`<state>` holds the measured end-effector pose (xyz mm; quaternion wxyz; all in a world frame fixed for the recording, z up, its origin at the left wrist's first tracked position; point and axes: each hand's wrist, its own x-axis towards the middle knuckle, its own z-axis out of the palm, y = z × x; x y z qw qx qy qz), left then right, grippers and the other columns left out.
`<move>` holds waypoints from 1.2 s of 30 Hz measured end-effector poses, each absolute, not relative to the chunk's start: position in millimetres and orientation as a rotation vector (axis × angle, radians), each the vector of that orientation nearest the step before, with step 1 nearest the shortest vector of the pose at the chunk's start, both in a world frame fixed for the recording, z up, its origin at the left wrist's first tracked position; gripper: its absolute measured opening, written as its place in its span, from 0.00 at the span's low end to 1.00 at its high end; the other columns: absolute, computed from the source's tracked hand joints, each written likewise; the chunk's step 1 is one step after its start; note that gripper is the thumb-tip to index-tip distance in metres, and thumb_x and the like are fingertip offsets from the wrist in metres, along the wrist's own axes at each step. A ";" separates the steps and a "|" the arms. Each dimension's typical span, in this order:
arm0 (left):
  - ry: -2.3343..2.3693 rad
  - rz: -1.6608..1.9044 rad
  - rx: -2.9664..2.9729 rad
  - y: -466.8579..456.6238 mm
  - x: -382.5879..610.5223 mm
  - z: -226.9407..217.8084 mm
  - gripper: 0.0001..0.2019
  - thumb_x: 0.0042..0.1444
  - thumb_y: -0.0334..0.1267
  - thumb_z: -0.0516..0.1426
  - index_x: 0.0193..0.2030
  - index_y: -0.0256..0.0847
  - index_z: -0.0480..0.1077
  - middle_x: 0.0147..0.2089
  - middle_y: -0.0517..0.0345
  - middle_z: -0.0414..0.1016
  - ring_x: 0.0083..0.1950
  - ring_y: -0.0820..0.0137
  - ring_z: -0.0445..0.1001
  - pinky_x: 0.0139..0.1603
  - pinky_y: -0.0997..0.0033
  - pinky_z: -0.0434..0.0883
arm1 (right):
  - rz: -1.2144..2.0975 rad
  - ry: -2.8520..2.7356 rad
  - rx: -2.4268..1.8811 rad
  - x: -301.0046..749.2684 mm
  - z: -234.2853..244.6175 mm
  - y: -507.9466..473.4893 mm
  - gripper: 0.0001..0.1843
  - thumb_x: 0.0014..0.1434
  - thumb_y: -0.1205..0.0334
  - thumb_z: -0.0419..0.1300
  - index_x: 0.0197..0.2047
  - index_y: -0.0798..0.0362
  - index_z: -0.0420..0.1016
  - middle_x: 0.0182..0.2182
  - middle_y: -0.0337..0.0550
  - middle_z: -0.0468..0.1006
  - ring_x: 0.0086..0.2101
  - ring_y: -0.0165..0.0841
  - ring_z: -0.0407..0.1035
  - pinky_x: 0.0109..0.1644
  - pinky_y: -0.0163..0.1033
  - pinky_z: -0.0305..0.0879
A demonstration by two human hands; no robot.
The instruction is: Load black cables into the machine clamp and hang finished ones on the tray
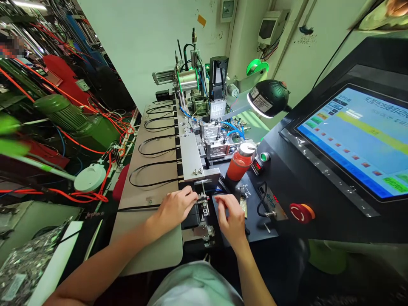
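Observation:
My left hand [175,208] lies at the edge of the beige plate [161,250], its fingers pinched at a small metal fixture [203,205]. A black cable [138,208] runs across the plate and under this hand, which appears to grip its end; the fingertips hide that end. To the right of the fixture, my right hand [232,216] is loosely curled, with thumb and forefinger apart and nothing visible between them. Several looped black cables [153,153] lie further back on the plate, their ends at the metal rail [191,155].
A jar of red liquid [239,162] with a metal lid stands behind my right hand. On the right are a touch screen [357,140], a red emergency stop button [301,212] and a lit lamp [269,98]. A wire spool [188,80] sits on the machine behind.

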<state>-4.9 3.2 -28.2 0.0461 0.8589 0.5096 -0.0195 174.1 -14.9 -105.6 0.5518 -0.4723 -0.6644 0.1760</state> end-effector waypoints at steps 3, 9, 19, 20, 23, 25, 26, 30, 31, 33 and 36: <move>1.569 -0.072 2.608 3.9 -4.9 -27.5 0.10 0.67 0.36 0.48 0.41 0.41 0.70 0.40 0.58 0.71 0.37 0.69 0.76 0.33 0.73 0.68 | 0.459 -1.593 -1.071 174.7 -102.6 -14.9 0.12 0.64 0.72 0.49 0.38 0.52 0.73 0.32 0.44 0.76 0.34 0.35 0.70 0.38 0.39 0.66; 1.553 -0.078 2.622 5.1 -5.2 -28.1 0.11 0.67 0.37 0.47 0.41 0.42 0.70 0.40 0.58 0.71 0.37 0.69 0.76 0.33 0.73 0.69 | 0.483 -1.597 -1.057 169.7 -104.8 -14.3 0.12 0.65 0.71 0.49 0.40 0.53 0.73 0.33 0.45 0.76 0.35 0.35 0.70 0.38 0.39 0.67; 1.536 -0.077 2.614 3.9 -5.5 -25.3 0.10 0.67 0.36 0.47 0.41 0.42 0.69 0.40 0.59 0.71 0.37 0.69 0.76 0.33 0.73 0.68 | 0.484 -1.575 -1.082 169.0 -104.0 -16.1 0.13 0.65 0.71 0.48 0.40 0.53 0.74 0.32 0.45 0.76 0.34 0.35 0.71 0.38 0.39 0.68; 1.536 -0.078 2.615 4.3 -5.5 -25.3 0.10 0.67 0.36 0.47 0.41 0.42 0.69 0.40 0.59 0.71 0.37 0.69 0.76 0.33 0.73 0.68 | 0.477 -1.574 -1.085 169.0 -103.9 -16.2 0.13 0.65 0.70 0.48 0.40 0.52 0.74 0.32 0.45 0.76 0.34 0.35 0.71 0.38 0.40 0.68; 1.537 -0.083 2.619 5.2 -5.3 -25.4 0.10 0.67 0.36 0.48 0.41 0.41 0.70 0.40 0.58 0.71 0.37 0.69 0.76 0.33 0.73 0.68 | 0.474 -1.582 -1.086 168.8 -104.0 -16.5 0.13 0.65 0.70 0.48 0.40 0.52 0.74 0.32 0.45 0.76 0.34 0.35 0.71 0.38 0.40 0.68; 1.538 -0.084 2.619 5.4 -5.1 -25.7 0.10 0.67 0.36 0.48 0.41 0.41 0.70 0.40 0.58 0.71 0.37 0.69 0.76 0.33 0.73 0.68 | 0.479 -1.587 -1.077 168.5 -104.3 -16.7 0.13 0.65 0.71 0.48 0.40 0.52 0.74 0.32 0.45 0.76 0.34 0.35 0.71 0.38 0.39 0.68; 1.538 -0.082 2.620 5.2 -5.1 -25.9 0.10 0.67 0.36 0.47 0.41 0.41 0.70 0.40 0.58 0.71 0.37 0.69 0.76 0.33 0.73 0.68 | 0.481 -1.588 -1.073 168.3 -104.5 -16.9 0.13 0.65 0.71 0.48 0.40 0.52 0.74 0.32 0.46 0.76 0.34 0.35 0.71 0.38 0.39 0.68; 1.543 -0.081 2.620 4.5 -5.6 -26.0 0.10 0.67 0.36 0.47 0.41 0.41 0.69 0.40 0.58 0.71 0.36 0.69 0.76 0.33 0.73 0.68 | 0.486 -1.602 -1.069 168.0 -105.6 -17.5 0.12 0.65 0.71 0.49 0.41 0.53 0.73 0.33 0.46 0.76 0.35 0.35 0.70 0.38 0.39 0.68; 1.544 -0.082 2.618 4.6 -6.0 -26.0 0.10 0.67 0.36 0.47 0.41 0.41 0.69 0.40 0.58 0.71 0.36 0.69 0.76 0.33 0.73 0.68 | 0.486 -1.604 -1.068 168.1 -105.7 -17.6 0.12 0.66 0.71 0.49 0.41 0.53 0.73 0.33 0.46 0.76 0.35 0.35 0.70 0.38 0.39 0.68; 1.545 -0.082 2.613 4.9 -6.8 -26.5 0.10 0.67 0.36 0.47 0.41 0.42 0.69 0.40 0.58 0.71 0.36 0.69 0.76 0.33 0.73 0.68 | 0.487 -1.604 -1.066 169.0 -105.3 -17.9 0.12 0.66 0.71 0.49 0.40 0.53 0.73 0.33 0.45 0.76 0.35 0.34 0.70 0.38 0.39 0.67; 1.546 -0.064 2.601 4.9 -6.6 -29.2 0.10 0.67 0.35 0.47 0.43 0.41 0.69 0.41 0.58 0.72 0.37 0.70 0.76 0.34 0.74 0.69 | 0.483 -1.576 -1.083 171.7 -102.9 -18.9 0.12 0.66 0.71 0.48 0.39 0.53 0.73 0.32 0.45 0.76 0.34 0.34 0.70 0.38 0.38 0.67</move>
